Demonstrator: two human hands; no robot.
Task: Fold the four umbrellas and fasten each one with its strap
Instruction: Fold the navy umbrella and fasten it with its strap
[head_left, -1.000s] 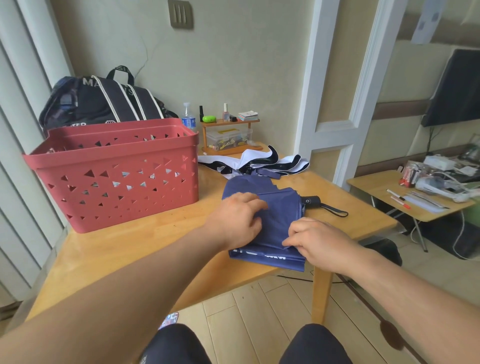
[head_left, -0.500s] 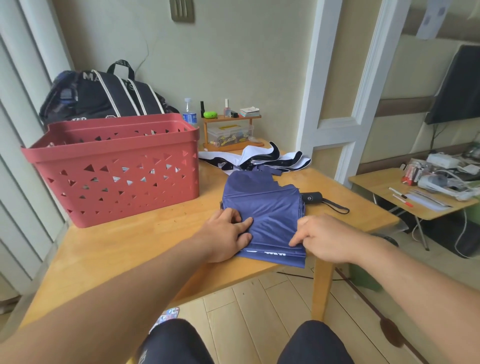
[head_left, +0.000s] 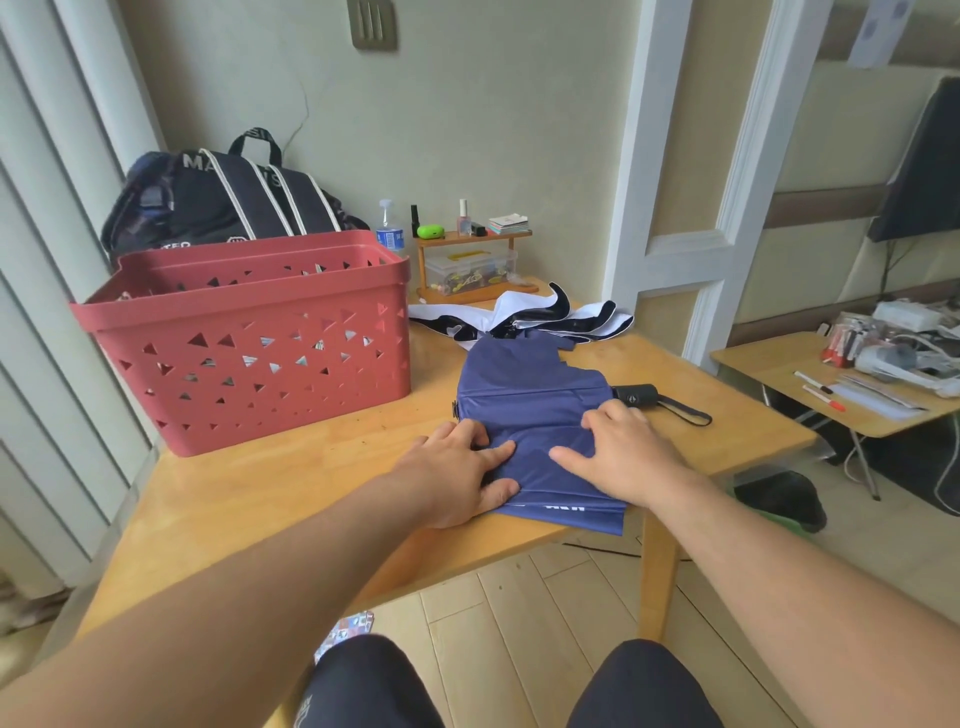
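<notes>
Blue umbrella (head_left: 530, 410): collapsed, canopy lying flat in pleats at near right edge of wooden worktop (head_left: 291, 488); black handle (head_left: 638, 395) with wrist loop projecting right, clear of the fabric. Not rolled, no strap seen fastened.

Left hand (head_left: 457, 470): palm down on near left part of canopy, fingers (head_left: 496, 451) straight and spread, pressing fabric; thumb along near edge.

Right hand (head_left: 626, 454): flat on right part of canopy, fingers straight and moderately spread, thumb pointing left toward left hand. Nothing gripped by either hand.

White and black umbrella (head_left: 524, 317): unfolded fabric heaped behind the blue one, touching its far edge.

Red basket (head_left: 249, 338): standing on left part of worktop, well apart from both hands; contents not discernible. Dark bag (head_left: 218, 200) behind it. Small wooden shelf (head_left: 472, 260) with bottles against wall.
</notes>
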